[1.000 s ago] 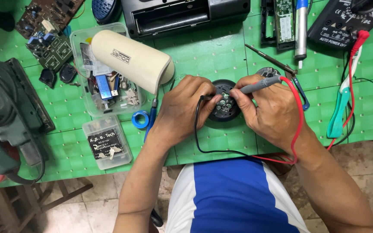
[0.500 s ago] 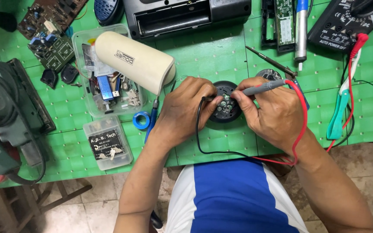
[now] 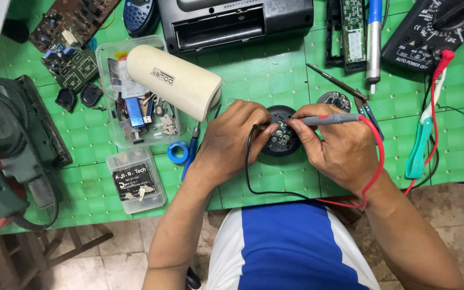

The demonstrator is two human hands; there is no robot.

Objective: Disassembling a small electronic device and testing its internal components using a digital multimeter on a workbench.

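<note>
Round black part (image 3: 281, 138) lies on green mat (image 3: 275, 75), workshop clutter around.

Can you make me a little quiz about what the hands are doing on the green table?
1. True or false: the right hand holds a probe with a red wire.
2. What do both hands touch? A) the round black part B) the cream cylinder C) the blue tape roll
3. Fill in: the wire that loops out from under the left hand is ____.

Key: 1 true. 2 A. 3 black.
</note>
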